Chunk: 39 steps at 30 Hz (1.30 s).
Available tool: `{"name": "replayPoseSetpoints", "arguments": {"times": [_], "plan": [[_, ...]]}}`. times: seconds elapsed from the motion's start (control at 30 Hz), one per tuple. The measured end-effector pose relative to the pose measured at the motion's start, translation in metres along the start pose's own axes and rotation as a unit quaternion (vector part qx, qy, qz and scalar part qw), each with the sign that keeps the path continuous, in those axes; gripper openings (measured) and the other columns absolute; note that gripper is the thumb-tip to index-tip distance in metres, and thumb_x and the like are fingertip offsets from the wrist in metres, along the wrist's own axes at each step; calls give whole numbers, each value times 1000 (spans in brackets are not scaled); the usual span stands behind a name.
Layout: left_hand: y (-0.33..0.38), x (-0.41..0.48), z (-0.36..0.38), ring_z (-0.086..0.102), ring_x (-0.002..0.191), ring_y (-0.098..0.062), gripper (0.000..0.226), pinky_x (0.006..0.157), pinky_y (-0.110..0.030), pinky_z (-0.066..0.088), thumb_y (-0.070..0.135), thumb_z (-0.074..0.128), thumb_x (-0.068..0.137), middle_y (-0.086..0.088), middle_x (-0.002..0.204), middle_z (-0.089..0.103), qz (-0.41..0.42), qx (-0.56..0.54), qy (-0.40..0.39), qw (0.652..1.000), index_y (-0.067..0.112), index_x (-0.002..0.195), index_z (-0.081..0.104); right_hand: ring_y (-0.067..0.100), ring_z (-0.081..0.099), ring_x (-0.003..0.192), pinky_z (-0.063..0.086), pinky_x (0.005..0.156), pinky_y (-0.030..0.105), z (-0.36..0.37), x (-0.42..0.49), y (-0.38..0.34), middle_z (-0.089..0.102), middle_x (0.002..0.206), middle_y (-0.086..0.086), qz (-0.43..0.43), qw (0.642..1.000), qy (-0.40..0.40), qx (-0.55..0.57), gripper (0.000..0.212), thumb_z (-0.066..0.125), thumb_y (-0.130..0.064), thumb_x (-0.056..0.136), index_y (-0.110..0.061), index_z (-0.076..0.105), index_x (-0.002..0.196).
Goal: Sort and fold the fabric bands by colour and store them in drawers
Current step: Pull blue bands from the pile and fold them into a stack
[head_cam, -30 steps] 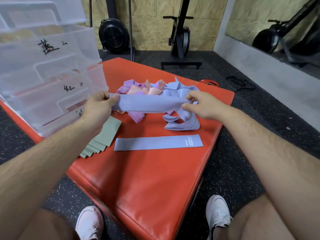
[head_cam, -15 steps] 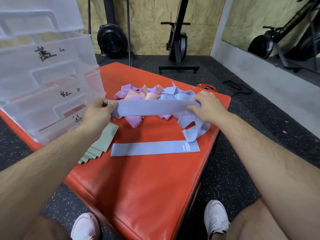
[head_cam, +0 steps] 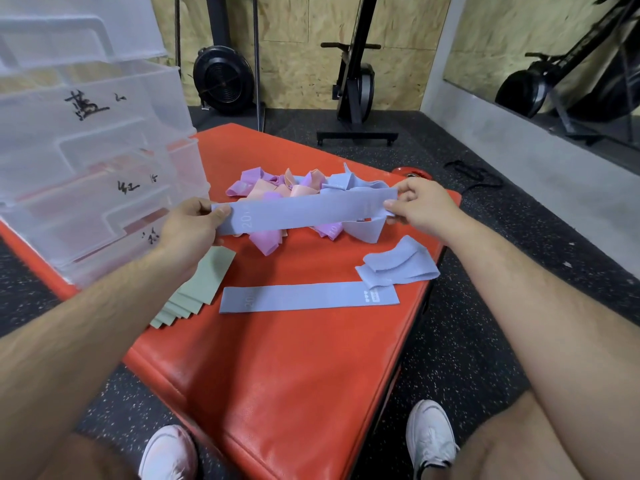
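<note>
Left hand (head_cam: 188, 226) and right hand (head_cam: 420, 206) pinch blue band (head_cam: 304, 214) ends.

Left hand (head_cam: 188, 225) and right hand (head_cam: 420, 206) pinch a blue band (head_cam: 304, 213) stretched flat above the red mat (head_cam: 277, 368).

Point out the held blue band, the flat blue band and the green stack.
held blue band (head_cam: 304, 211), head view, its middle.
flat blue band (head_cam: 308, 297), head view, its middle.
green stack (head_cam: 207, 278), head view, top piece.

Held band (head_cam: 304, 214) lavender-blue; pile (head_cam: 277, 192) pink, peach, purple; folded stack (head_cam: 194, 289) sage green; mat (head_cam: 277, 358) red-orange.
</note>
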<state>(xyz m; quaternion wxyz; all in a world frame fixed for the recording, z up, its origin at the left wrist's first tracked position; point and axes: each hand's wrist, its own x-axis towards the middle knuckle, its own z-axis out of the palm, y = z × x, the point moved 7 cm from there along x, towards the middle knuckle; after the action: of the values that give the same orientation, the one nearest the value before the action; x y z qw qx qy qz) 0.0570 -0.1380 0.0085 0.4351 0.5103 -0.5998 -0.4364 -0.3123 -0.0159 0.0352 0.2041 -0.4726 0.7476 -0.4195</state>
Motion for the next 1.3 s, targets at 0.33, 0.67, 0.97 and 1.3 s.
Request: {"name": "replayPoseSetpoints", "arguments": {"times": [0.33,0.67,0.97,1.3], "plan": [[-16,-19,-7,52,63,-21,25,59,-29,44,24,77,85,-8,72,60,-3,161,-54,985,3,79,64,22,75,73,58,61,29,9,-42,25,58,72,8,122,979,-160,-26,26,62,-9,96,-12,51,74],[-41,-53,6,52,62,-17,7,50,-25,33,16,71,86,2,68,57,67,364,-74,926,15,85,64,26,67,72,60,78,40,41,-78,54,64,68,7,133,956,-203,-162,21,69,-10,87,-9,58,69],[-48,-56,13,50,68,-24,17,50,-28,29,13,71,85,1,66,50,113,387,-99,910,10,94,57,21,67,53,58,64,32,47,-78,57,72,71,13,132,959,-149,-204,18,72,-4,82,-12,57,76],[-52,-48,21,52,85,-25,19,69,-29,33,13,73,83,-11,95,59,127,414,-109,895,4,97,63,26,68,65,60,76,44,45,-76,54,70,78,13,106,956,-129,-240,24,73,0,75,-15,55,82]]}}
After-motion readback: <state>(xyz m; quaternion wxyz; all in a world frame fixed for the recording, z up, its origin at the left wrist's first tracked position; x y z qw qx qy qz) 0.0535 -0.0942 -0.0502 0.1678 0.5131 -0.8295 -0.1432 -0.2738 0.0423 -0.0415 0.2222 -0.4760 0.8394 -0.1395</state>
